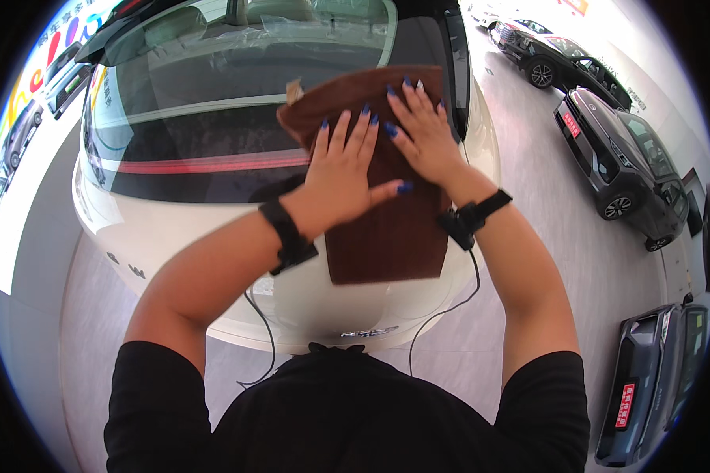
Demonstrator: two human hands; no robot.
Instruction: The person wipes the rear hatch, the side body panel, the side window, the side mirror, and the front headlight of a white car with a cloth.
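A brown cloth (390,248) lies over the right part of a cream-white car's rear end, from the rear window (231,77) down onto the painted tailgate (225,224). My left hand (340,171) rests flat on the cloth's middle, its fingers spread and thumb pointing right. Higher and to the right, my right hand (426,133) lies flat near the cloth's upper right edge, fingers also apart. A pale tag (294,91) sticks out at the cloth's upper left corner. Part of the red light strip (213,164) runs under the cloth.
Black straps with small devices sit on both wrists, and a thin cable (478,284) hangs from the right one. A grey car (621,154), a dark SUV (562,59) and a blue-grey car (651,378) stand to the right on the grey floor (526,177).
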